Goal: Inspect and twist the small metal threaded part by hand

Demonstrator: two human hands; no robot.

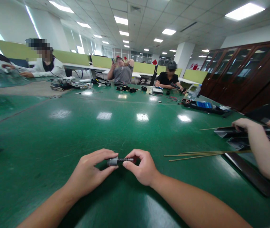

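Observation:
Between the thumb and fingers of my left hand [90,169] is a short silver-grey metal cylinder [113,161], lying on its side just above the green table [82,133]. A thin dark ringed shaft [125,160] points right from the cylinder's end. My right hand [142,166] pinches the far end of this shaft between thumb and curled fingers, which partly cover it. Cylinder and shaft lie in one line; I cannot tell whether they are joined or only touching. Both hands are close together near the front of the table.
Thin brass-coloured rods [196,154] lie to the right, near a co-worker's forearm [265,148] and dark trays [236,139]. Farther back are a black tray with blue items [203,105], a bottle [196,92] and electronic parts [125,88]. Several people sit around the table.

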